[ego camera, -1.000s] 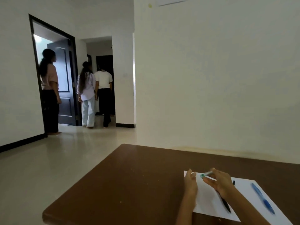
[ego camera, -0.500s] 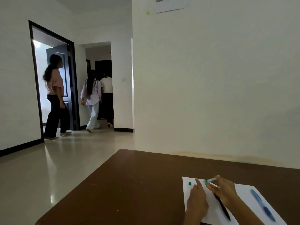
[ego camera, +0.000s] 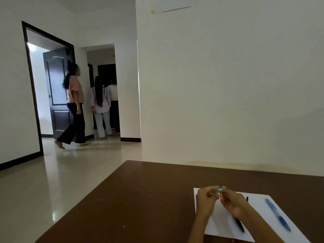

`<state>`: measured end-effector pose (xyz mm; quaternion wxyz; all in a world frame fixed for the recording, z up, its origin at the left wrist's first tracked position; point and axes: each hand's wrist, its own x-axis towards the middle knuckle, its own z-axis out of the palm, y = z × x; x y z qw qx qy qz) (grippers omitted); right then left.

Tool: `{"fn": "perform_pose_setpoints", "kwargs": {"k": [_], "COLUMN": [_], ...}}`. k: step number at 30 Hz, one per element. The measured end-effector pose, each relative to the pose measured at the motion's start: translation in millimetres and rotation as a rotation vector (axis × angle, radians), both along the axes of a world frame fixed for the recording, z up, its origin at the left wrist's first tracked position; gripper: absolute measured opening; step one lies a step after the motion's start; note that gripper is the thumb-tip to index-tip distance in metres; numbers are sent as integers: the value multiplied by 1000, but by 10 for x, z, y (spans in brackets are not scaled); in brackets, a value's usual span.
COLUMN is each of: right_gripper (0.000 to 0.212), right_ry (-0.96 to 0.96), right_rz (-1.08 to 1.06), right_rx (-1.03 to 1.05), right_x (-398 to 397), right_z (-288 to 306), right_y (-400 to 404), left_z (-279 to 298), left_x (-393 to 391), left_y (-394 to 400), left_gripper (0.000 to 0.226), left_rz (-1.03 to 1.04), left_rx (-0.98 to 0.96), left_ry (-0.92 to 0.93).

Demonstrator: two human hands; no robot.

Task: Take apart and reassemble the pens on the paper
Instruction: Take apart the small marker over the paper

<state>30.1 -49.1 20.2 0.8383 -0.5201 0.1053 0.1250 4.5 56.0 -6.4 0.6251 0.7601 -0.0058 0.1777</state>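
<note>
1. Both hands sit at the lower right of the frame, raised just above a white paper [ego camera: 259,207] lying on a brown table [ego camera: 140,199].
2. The left hand [ego camera: 206,201] and right hand [ego camera: 233,201] meet at their fingertips, both with fingers curled, pinching a small pale green pen piece [ego camera: 218,190] between them. Whether it is a whole pen or only a part cannot be told; most of it is hidden by the fingers.
3. A black pen [ego camera: 239,225] lies on the paper beneath the right wrist, partly covered by it.
4. A blue pen [ego camera: 277,214] lies on the paper further right, well apart from the hands, running diagonally toward the lower right corner.
5. At mid left of the frame, three people [ego camera: 75,104] stand or walk near a dark door [ego camera: 56,92], backs to the camera.
6. A sheet [ego camera: 177,3] is fixed to the wall at the top centre.
</note>
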Motion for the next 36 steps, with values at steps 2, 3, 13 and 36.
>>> {"fn": "perform_pose_setpoints", "kwargs": {"k": [2, 3, 13, 36], "right_gripper": [21, 22, 21, 8], "right_ry": [-31, -56, -472, -577], "right_rz": [72, 104, 36, 81], "right_rx": [-7, -30, -929, -792], "right_x": [1, 2, 239, 401], "right_z": [8, 25, -34, -83], "right_y": [17, 26, 55, 383], "left_z": [12, 20, 28, -76], "left_x": [9, 17, 109, 173], "left_y": [11, 19, 246, 515], "left_gripper": [27, 27, 8, 20], "left_rz": [27, 43, 233, 212], "left_rx": [-81, -120, -337, -230], "left_ry": [-34, -50, -59, 226]}}
